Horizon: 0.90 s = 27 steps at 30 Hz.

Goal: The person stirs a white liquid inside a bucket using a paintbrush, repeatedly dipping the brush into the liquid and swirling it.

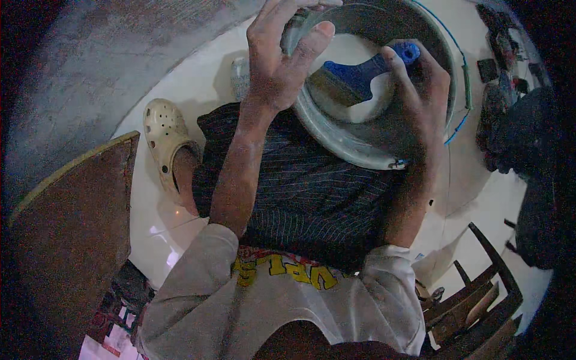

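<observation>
My right hand is closed round the handle end of a paintbrush, its fingers and thumb pinching near the hanging hole. The brush has a wide blue handle and brownish bristles, which point down and left over a grey bucket. Inside the bucket is a pale, whitish area; whether it is liquid or a solid surface I cannot tell. My left hand is raised at the bucket's left rim, thumb stretched apart from the fingers, with nothing visible in it. The picture's upper edge partly cuts off its fingertips.
A pale can stands left of the bucket. The bucket's blue wire handle with a green grip hangs down its right side. A beige clog is on my foot. A brown board is at left, a dark wooden chair at lower right.
</observation>
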Each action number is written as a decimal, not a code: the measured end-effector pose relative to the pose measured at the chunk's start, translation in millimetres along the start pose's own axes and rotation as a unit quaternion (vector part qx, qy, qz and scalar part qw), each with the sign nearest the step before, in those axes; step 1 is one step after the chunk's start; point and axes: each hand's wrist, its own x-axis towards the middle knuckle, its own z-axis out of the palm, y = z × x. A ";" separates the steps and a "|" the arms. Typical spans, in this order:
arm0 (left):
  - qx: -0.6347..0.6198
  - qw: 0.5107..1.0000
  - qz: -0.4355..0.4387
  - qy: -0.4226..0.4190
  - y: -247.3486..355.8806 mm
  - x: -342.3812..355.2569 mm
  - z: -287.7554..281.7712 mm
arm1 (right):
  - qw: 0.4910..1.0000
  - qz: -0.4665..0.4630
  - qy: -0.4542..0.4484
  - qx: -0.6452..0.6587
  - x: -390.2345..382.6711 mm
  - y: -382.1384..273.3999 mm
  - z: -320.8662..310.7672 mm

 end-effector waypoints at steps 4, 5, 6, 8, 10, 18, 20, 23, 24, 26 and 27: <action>-0.015 1.000 0.002 0.004 -2.7 -0.9 3.0 | 1.000 -0.015 -0.004 0.001 -0.7 5.1 0.6; -0.002 1.000 0.004 0.004 -2.2 -0.7 1.4 | 1.000 -0.010 -0.013 0.007 -0.3 4.7 1.0; -0.001 1.000 0.004 0.004 -1.3 0.0 0.1 | 1.000 -0.011 -0.014 0.008 -0.1 3.3 0.8; 0.017 1.000 0.014 -0.002 0.5 0.7 -2.4 | 1.000 -0.004 -0.026 -0.011 -0.4 0.8 0.9; 0.021 1.000 0.009 -0.002 -1.9 -1.3 -4.3 | 1.000 0.005 -0.026 0.004 -0.9 0.0 5.4; 0.037 0.999 0.008 -0.003 12.8 0.7 -2.6 | 0.998 0.020 -0.055 -0.004 -1.1 4.0 2.3; 0.029 0.999 -0.021 0.005 6.2 -0.9 -1.6 | 0.998 0.020 -0.051 0.006 -0.3 9.0 3.5; 0.003 1.000 -0.006 0.014 0.2 -0.5 1.3 | 0.998 0.039 -0.049 -0.005 -0.5 9.8 2.7; 0.003 1.000 -0.005 0.013 -2.1 0.0 1.2 | 0.998 0.039 -0.048 -0.004 -0.3 7.9 2.2; -0.021 0.999 0.025 0.016 -5.3 0.3 1.5 | 0.999 0.028 -0.031 -0.011 -0.4 4.5 1.0; -0.021 0.999 0.024 0.015 -5.2 -0.7 2.1 | 0.999 0.030 -0.031 -0.010 -0.6 6.0 -0.1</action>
